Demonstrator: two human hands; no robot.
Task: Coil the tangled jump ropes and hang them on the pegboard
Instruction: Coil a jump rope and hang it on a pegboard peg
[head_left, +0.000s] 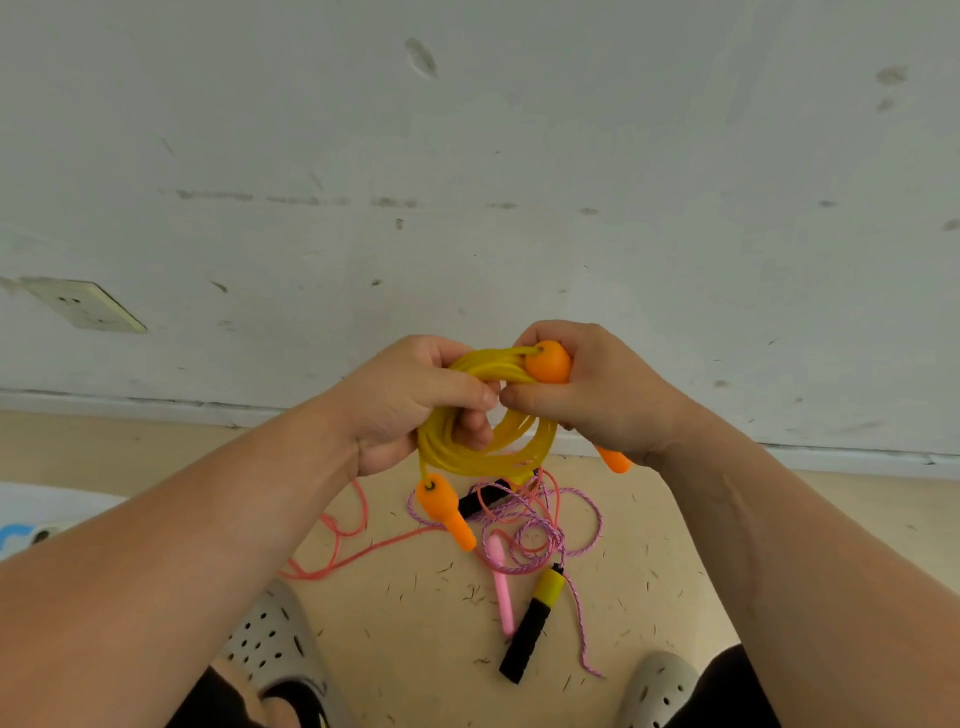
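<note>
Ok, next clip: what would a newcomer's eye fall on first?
The yellow coil at centre frame, its loops held by the left grip while the right grip clasps one orange handle; the other handle dangles below. Beneath, on the floor, lies a tangle of pink and purple ropes with a black handle.

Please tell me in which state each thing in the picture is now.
yellow rope: coiled, held by both hands.
left hand: grips the coil.
right hand: grips one orange handle.
other orange handle: hangs below the coil.
pink rope: on the floor, tangled with the purple rope.
purple rope: tangled, on the floor.
black handle: lies on the floor.
pink handle: lies on the floor.
</note>
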